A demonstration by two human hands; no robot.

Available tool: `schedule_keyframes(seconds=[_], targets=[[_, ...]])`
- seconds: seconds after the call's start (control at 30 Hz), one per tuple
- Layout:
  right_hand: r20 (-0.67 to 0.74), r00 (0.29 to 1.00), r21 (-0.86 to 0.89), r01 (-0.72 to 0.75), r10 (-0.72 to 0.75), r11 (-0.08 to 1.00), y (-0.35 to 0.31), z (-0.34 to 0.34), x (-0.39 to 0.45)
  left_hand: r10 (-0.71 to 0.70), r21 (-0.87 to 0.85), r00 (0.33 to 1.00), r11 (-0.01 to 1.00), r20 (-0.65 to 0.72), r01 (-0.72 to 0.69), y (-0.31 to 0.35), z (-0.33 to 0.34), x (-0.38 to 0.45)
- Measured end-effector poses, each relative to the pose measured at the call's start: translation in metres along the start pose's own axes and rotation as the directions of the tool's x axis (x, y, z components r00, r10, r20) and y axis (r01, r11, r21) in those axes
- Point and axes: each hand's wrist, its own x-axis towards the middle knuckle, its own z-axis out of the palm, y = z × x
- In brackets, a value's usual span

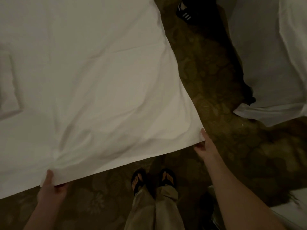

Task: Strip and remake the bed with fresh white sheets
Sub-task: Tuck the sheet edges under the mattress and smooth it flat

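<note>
Head view. A large white cotton sheet [93, 77] is shown spread wide and lifted at its near edge, filling the left and centre of the frame above a dark, olive-brown patterned carpet [216, 90]. The sheet's near hem is held at two places. The left hand [51, 188] is closed on the hem at lower left, thumb on top of the cloth and fingers curled beneath it, with creases radiating from the grip. The right hand [205, 146] is closed on the sheet's near right corner, the thumb laid along the upper face and the fingers tucked under the edge. Between the two hands the hem is drawn in a nearly straight line. Below the hem, the person's feet in dark flip-flop sandals [153, 178] and light khaki trousers [156, 208] are seen standing on the carpet. A second mass of white bedding [265, 63] is seen at upper right, well apart from the held sheet. A black shoe with white stripes [183, 11] lies at the top edge.
</note>
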Motion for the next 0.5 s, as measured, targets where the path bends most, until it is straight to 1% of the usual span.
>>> schedule_keyframes(seconds=[0.07,0.1,0.2,0.27,0.3,0.33,0.4,0.43,0.47,0.5], targets=[[0.035,0.999,-0.051,-0.003,0.005,0.999,-0.005,0.008,0.000,0.019,0.008,1.000,1.000,0.008,-0.019,0.003,0.001,0.000],[0.027,0.999,-0.054,0.024,-0.022,0.998,-0.008,0.011,0.001,0.040,0.015,0.999,0.999,0.021,-0.041,0.005,0.000,-0.002],[-0.060,0.982,-0.062,0.175,-0.179,0.983,-0.023,0.012,-0.002,0.074,0.089,0.997,0.993,-0.018,-0.072,0.012,-0.005,-0.010],[-0.081,0.966,-0.023,0.245,-0.246,0.969,-0.026,0.005,-0.009,0.135,0.072,0.990,0.989,-0.044,-0.132,0.006,-0.015,-0.013],[-0.117,0.961,-0.021,0.248,-0.249,0.968,-0.021,0.000,-0.011,0.108,0.076,0.994,0.991,0.000,-0.108,0.000,-0.022,-0.006],[-0.157,0.961,-0.026,0.226,-0.227,0.974,-0.014,-0.006,-0.012,0.039,0.063,0.998,0.997,0.052,-0.042,-0.007,-0.033,0.006],[-0.218,0.958,-0.038,0.184,-0.188,0.982,-0.001,-0.012,-0.013,0.033,0.146,0.998,0.988,0.060,-0.041,-0.024,-0.037,0.022],[-0.213,0.961,-0.030,0.174,-0.176,0.984,0.001,-0.007,-0.018,0.036,0.133,0.998,0.990,0.050,-0.042,-0.023,-0.034,0.023],[-0.207,0.963,-0.019,0.171,-0.171,0.985,-0.002,-0.001,-0.020,-0.003,0.034,1.000,0.999,0.002,0.002,-0.016,-0.026,0.016],[-0.200,0.963,0.001,0.183,-0.179,0.983,-0.007,0.005,-0.023,-0.018,-0.087,0.999,0.996,-0.048,0.014,-0.002,-0.021,-0.003]])
